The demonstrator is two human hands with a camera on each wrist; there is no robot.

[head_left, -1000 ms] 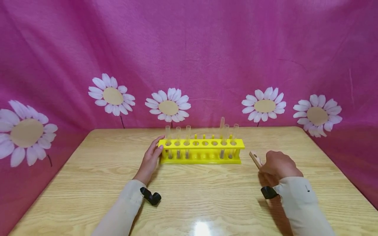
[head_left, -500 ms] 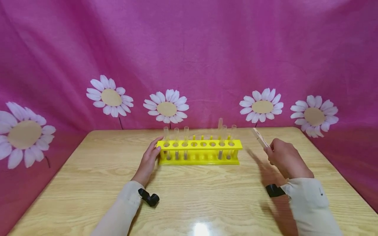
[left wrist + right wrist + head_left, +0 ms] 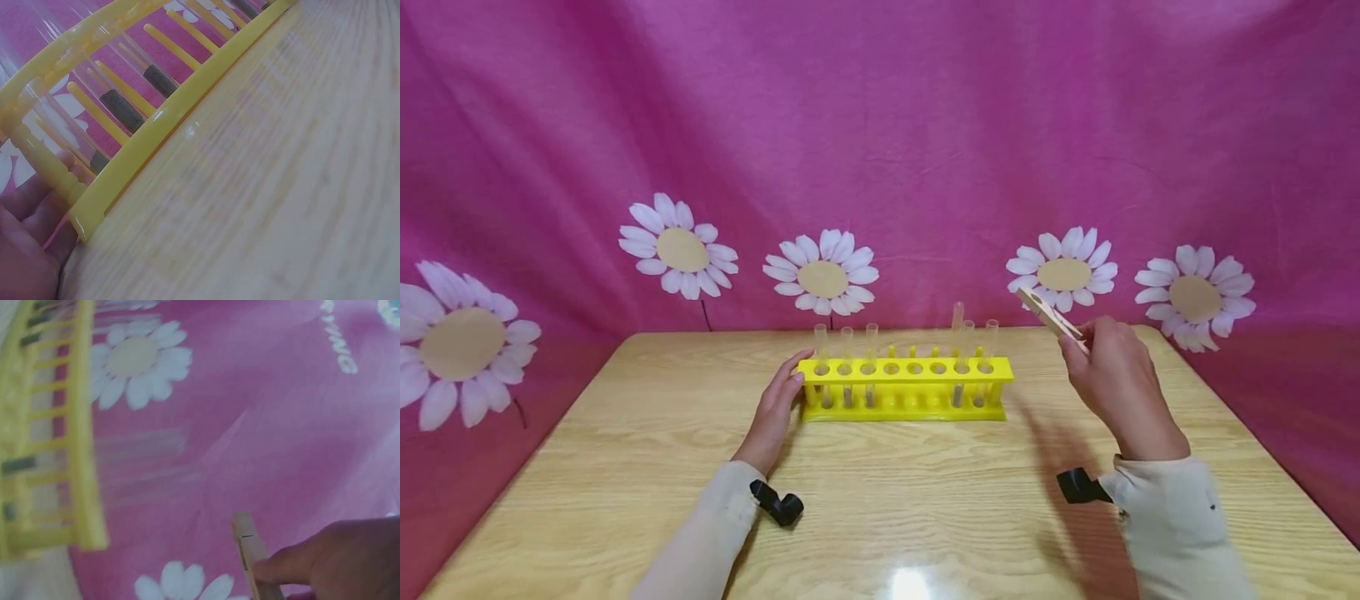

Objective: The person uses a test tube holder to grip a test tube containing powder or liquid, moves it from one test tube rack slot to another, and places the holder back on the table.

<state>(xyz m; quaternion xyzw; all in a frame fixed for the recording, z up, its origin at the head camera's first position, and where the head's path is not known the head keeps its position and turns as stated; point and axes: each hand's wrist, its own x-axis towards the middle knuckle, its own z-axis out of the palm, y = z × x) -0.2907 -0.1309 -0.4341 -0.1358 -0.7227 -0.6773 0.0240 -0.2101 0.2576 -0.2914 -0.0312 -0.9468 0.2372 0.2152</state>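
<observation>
A yellow test tube rack [image 3: 913, 412] stands on the table, with glass test tubes [image 3: 872, 335] upright in both its end sections and bare holes in the middle. Dark grey material [image 3: 122, 110] fills the bottoms of the tubes. At the rack's left end my left hand [image 3: 773, 417] grips it, thumb in front and fingers passing behind the end post. My right hand [image 3: 1122, 383] pinches a wooden test tube clamp [image 3: 1047, 312] in the air, right of the rack and above the table. The clamp's tip points up and left; its rear part is hidden in my hand.
The wooden table [image 3: 880, 500] reaches back to a magenta cloth [image 3: 880, 150] printed with white daisies. One taller tube [image 3: 958, 317] shows at the rack's right part. Black wrist cameras [image 3: 777, 503] sit at both cuffs.
My right hand has lifted the wooden test tube clamp from low over the table, right of the rack, to higher up. My left hand stays on the rack.
</observation>
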